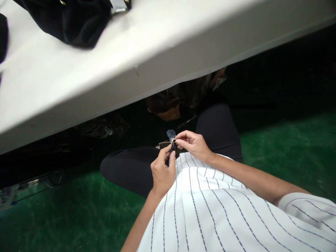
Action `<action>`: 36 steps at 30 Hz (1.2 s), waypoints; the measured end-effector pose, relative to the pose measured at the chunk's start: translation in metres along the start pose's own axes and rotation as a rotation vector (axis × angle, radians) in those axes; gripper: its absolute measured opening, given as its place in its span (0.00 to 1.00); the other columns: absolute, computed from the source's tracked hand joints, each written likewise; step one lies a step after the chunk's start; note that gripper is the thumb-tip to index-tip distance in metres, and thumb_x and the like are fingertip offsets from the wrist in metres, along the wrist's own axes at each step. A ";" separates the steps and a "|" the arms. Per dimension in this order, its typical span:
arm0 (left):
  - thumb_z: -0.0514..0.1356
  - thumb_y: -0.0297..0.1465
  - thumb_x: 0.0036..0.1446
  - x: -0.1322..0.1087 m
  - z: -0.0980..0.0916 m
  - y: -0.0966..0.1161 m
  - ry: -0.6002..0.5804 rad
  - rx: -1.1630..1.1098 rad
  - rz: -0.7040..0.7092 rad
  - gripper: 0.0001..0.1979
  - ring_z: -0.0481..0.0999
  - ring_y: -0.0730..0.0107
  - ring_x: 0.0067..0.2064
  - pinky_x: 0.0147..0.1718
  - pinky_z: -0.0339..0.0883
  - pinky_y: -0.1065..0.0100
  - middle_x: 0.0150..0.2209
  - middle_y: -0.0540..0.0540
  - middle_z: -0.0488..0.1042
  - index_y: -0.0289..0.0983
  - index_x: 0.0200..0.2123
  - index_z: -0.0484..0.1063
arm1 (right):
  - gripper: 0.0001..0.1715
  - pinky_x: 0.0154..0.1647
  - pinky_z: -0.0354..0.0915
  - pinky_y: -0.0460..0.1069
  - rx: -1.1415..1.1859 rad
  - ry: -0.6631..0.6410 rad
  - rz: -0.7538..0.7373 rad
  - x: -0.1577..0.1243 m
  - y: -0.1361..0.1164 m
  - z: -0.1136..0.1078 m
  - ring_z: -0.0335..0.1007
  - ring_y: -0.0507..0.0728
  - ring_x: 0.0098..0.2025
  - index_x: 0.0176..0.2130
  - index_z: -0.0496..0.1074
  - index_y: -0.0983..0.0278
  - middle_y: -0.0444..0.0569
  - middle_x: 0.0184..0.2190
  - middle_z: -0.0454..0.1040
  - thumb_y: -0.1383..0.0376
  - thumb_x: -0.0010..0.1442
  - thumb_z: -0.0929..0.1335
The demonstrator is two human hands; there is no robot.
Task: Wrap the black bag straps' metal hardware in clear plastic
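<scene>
Over my lap, my left hand (163, 172) pinches a narrow black strap (172, 148) between thumb and fingers. A small gold-coloured metal fitting (173, 141) sits at the strap's upper end, and my right hand (194, 144) closes its thumb and fingertips at it. Bluish see-through plastic (171, 133) sticks out above the fitting. Beside my left fingertips is a small flat rectangular piece (165, 144) with a light edge. The exact kind of fitting is too small to make out.
A white-covered table (147, 45) runs across in front of me, its edge above my knees. On it lies a black fabric item (81, 21) with a shiny buckle-like part. Beneath are brown, plastic-wrapped things (168, 106) on the green floor (288, 154).
</scene>
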State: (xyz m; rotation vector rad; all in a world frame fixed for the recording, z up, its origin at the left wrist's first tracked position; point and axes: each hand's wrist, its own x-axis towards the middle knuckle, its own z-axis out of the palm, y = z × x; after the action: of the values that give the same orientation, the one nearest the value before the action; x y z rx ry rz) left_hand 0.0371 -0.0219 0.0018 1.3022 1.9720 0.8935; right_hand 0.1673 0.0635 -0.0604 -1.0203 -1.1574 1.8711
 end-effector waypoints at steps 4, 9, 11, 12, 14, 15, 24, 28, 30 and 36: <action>0.60 0.28 0.61 0.000 -0.003 -0.004 -0.018 0.034 0.084 0.14 0.80 0.58 0.40 0.43 0.73 0.62 0.42 0.42 0.80 0.40 0.50 0.75 | 0.15 0.30 0.72 0.47 0.018 -0.028 0.079 0.002 0.001 -0.002 0.72 0.52 0.27 0.34 0.73 0.67 0.47 0.27 0.75 0.57 0.55 0.73; 0.60 0.27 0.60 -0.003 -0.004 -0.014 -0.064 0.119 0.149 0.15 0.79 0.55 0.43 0.45 0.71 0.61 0.45 0.40 0.79 0.40 0.51 0.75 | 0.05 0.24 0.64 0.43 -0.263 -0.040 -0.033 0.002 0.003 -0.002 0.65 0.48 0.23 0.30 0.70 0.66 0.43 0.23 0.70 0.66 0.55 0.70; 0.61 0.27 0.60 -0.005 -0.004 -0.018 -0.057 0.105 0.134 0.15 0.80 0.55 0.43 0.45 0.71 0.61 0.45 0.40 0.79 0.40 0.51 0.76 | 0.02 0.23 0.60 0.42 -0.392 -0.048 -0.108 0.002 0.003 -0.003 0.62 0.48 0.22 0.29 0.69 0.66 0.41 0.23 0.68 0.69 0.54 0.68; 0.61 0.27 0.60 -0.006 -0.004 -0.019 -0.038 0.094 0.121 0.15 0.80 0.55 0.43 0.45 0.71 0.61 0.45 0.40 0.79 0.40 0.50 0.76 | 0.02 0.24 0.60 0.42 -0.445 -0.054 -0.139 0.002 0.003 -0.004 0.62 0.48 0.22 0.29 0.69 0.65 0.41 0.23 0.68 0.70 0.53 0.68; 0.61 0.28 0.60 -0.008 -0.004 -0.019 0.012 0.088 0.099 0.15 0.80 0.55 0.42 0.45 0.72 0.61 0.44 0.40 0.79 0.39 0.50 0.75 | 0.02 0.25 0.60 0.43 -0.541 -0.062 -0.196 0.000 0.002 -0.006 0.62 0.48 0.23 0.30 0.68 0.65 0.41 0.23 0.68 0.71 0.54 0.67; 0.61 0.28 0.60 -0.009 -0.004 -0.018 0.031 0.088 0.092 0.15 0.80 0.56 0.42 0.45 0.72 0.61 0.43 0.41 0.80 0.39 0.50 0.75 | 0.03 0.26 0.60 0.43 -0.576 -0.069 -0.222 -0.001 0.002 -0.007 0.62 0.48 0.24 0.30 0.67 0.65 0.42 0.24 0.68 0.71 0.54 0.67; 0.61 0.27 0.59 -0.007 0.000 -0.018 -0.027 0.061 0.125 0.13 0.80 0.55 0.42 0.45 0.71 0.62 0.44 0.39 0.79 0.39 0.48 0.76 | 0.04 0.26 0.58 0.43 -0.675 -0.120 -0.395 -0.012 0.002 0.001 0.61 0.48 0.23 0.31 0.66 0.64 0.42 0.24 0.67 0.71 0.58 0.65; 0.62 0.28 0.59 -0.006 -0.001 -0.018 -0.005 -0.014 0.045 0.16 0.80 0.59 0.39 0.42 0.71 0.64 0.39 0.42 0.80 0.40 0.52 0.73 | 0.05 0.26 0.58 0.44 -0.665 -0.194 -0.496 -0.017 -0.001 0.005 0.62 0.49 0.24 0.31 0.65 0.63 0.42 0.24 0.67 0.72 0.57 0.64; 0.61 0.29 0.61 -0.004 -0.004 -0.016 -0.026 -0.019 0.003 0.24 0.79 0.62 0.36 0.40 0.71 0.66 0.35 0.45 0.79 0.41 0.60 0.65 | 0.05 0.26 0.58 0.44 -0.647 -0.220 -0.526 -0.018 -0.004 0.006 0.62 0.50 0.24 0.31 0.65 0.63 0.42 0.24 0.66 0.72 0.57 0.64; 0.58 0.31 0.64 0.008 -0.015 -0.013 -0.244 -0.127 -0.005 0.15 0.76 0.67 0.35 0.39 0.69 0.68 0.38 0.44 0.78 0.39 0.53 0.73 | 0.04 0.26 0.59 0.45 -0.571 -0.234 -0.441 -0.020 -0.011 0.007 0.61 0.49 0.24 0.31 0.66 0.63 0.42 0.24 0.67 0.72 0.57 0.64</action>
State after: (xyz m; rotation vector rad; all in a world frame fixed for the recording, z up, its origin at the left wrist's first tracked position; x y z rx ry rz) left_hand 0.0154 -0.0209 -0.0006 1.2686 1.7028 0.8020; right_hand 0.1718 0.0481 -0.0436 -0.7489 -1.9487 1.3564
